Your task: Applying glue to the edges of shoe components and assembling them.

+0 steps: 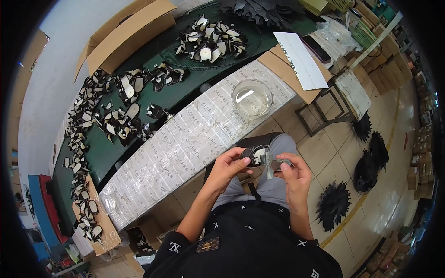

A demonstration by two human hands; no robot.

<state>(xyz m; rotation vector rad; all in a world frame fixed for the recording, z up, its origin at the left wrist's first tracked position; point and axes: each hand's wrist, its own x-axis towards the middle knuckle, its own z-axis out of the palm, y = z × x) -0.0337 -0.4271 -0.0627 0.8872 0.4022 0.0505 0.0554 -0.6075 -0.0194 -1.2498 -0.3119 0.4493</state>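
Over my lap, my left hand point(232, 166) is closed on a small curved black shoe part point(252, 156) with a pale lining. My right hand point(293, 173) pinches the handle of a small grey tool point(269, 167) that looks like a brush. Its upright, whitish head is at the open side of the shoe part; I cannot tell whether the two touch. Many similar black-and-white shoe parts point(131, 111) lie loose on the green table beyond, and another heap point(211, 41) fills a round dark tray point(172, 54).
A wrapped pale board point(185, 134) runs along the table's near side, bearing a clear round dish point(252, 98) and a smaller clear dish point(109, 203). Cardboard box point(130, 37) stands behind. A phone point(316, 49) and white card point(301, 62) lie right. Black fringed bundles point(333, 205) are on the floor.
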